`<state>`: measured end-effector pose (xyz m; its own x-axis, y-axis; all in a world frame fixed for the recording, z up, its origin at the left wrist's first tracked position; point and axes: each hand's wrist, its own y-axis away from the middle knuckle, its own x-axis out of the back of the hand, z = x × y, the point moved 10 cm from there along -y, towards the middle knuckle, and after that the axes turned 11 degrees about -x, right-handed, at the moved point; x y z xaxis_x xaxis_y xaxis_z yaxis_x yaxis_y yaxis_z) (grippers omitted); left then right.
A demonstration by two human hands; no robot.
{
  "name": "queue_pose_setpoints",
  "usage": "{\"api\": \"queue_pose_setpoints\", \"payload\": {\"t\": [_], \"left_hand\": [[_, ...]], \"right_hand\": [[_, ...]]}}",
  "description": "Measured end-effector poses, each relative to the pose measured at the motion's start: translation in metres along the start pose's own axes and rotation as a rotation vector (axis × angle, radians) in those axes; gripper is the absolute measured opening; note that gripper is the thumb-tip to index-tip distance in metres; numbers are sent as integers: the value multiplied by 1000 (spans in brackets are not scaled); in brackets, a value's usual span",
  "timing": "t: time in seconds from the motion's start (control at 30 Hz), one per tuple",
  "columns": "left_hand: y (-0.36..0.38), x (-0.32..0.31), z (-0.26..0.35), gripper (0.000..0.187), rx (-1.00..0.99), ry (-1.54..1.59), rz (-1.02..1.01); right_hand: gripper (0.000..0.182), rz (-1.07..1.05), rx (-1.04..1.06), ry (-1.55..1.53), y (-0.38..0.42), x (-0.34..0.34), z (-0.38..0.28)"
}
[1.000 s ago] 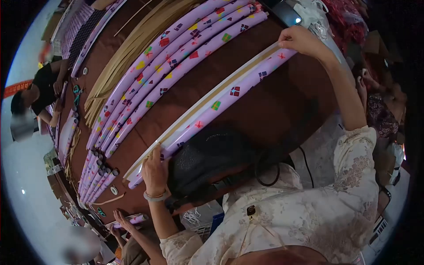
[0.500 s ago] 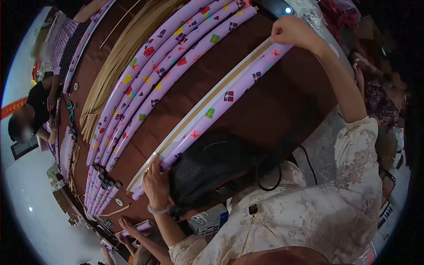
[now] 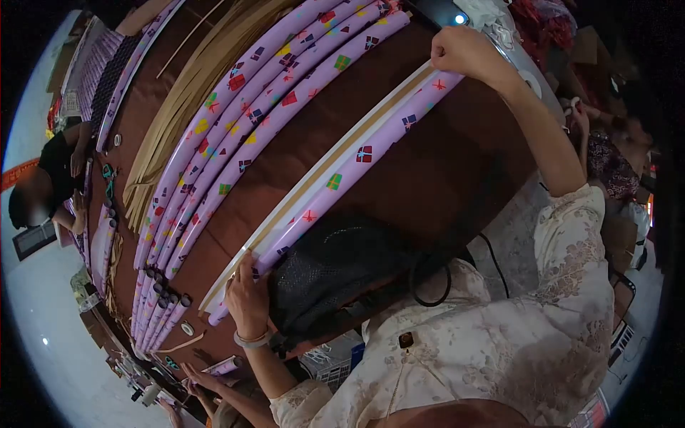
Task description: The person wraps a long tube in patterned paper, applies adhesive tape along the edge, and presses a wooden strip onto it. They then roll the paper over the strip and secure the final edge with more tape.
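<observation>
A long lilac wrapping-paper roll (image 3: 349, 171) printed with small gifts lies diagonally before me, with a brown strip (image 3: 341, 155) running lengthwise along its white edge. At the lower left end, my left hand (image 3: 247, 303) rests on the roll and strip, its fingers pressed together on the edge. My right hand (image 3: 464, 53) is closed at the upper right end, its fingers pinching the strip's end and paper edge. Several finished-looking lilac rolls (image 3: 246, 143) lie side by side beyond, next to a bundle of brown strips (image 3: 187, 107).
A black mesh bag (image 3: 332, 267) sits between the roll and my body. Several roll ends (image 3: 165, 303) and a tape ring (image 3: 187, 328) are at the lower left. A co-worker (image 3: 61, 175) is at the far left; another person's hands (image 3: 203, 378) are at the bottom left.
The view has shifted slightly, so things appear a little further left. Both my hands keep their places on the roll. The other person's hands at the bottom left have moved closer together.
</observation>
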<state>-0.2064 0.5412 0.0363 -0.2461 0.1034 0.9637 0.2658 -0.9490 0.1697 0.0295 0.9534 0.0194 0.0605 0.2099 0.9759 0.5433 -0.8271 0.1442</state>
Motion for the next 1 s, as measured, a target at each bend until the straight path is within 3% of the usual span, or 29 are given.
{"api": "queue_pose_setpoints", "payload": {"t": [0.27, 0.37, 0.47, 0.63, 0.73, 0.8, 0.93, 1.0], "left_hand": [[0, 1, 1, 46, -13, -21, 5], [0, 1, 0, 46, -2, -6, -8], [0, 1, -1, 45, -9, 8, -1], [0, -1, -1, 43, 57, 5, -21], [-1, 4, 3, 42, -36, 3, 55], [-1, 8, 6, 41, -53, 27, 67], [1, 3, -1, 41, -16, 50, 61], [0, 1, -2, 42, -4, 50, 50]], "right_hand": [[13, 60, -48, 25, 2, 4, -1], [14, -31, -78, 63, -1, -3, 4], [20, 89, -6, -1, -3, 5, 8], [25, 66, -114, -62, -14, 6, 39], [24, -30, -131, -75, -21, -2, 45], [20, -57, -129, -142, -22, -7, 51], [12, 81, -60, -231, -16, 10, 57], [14, 13, -108, -566, -8, 14, 67]]}}
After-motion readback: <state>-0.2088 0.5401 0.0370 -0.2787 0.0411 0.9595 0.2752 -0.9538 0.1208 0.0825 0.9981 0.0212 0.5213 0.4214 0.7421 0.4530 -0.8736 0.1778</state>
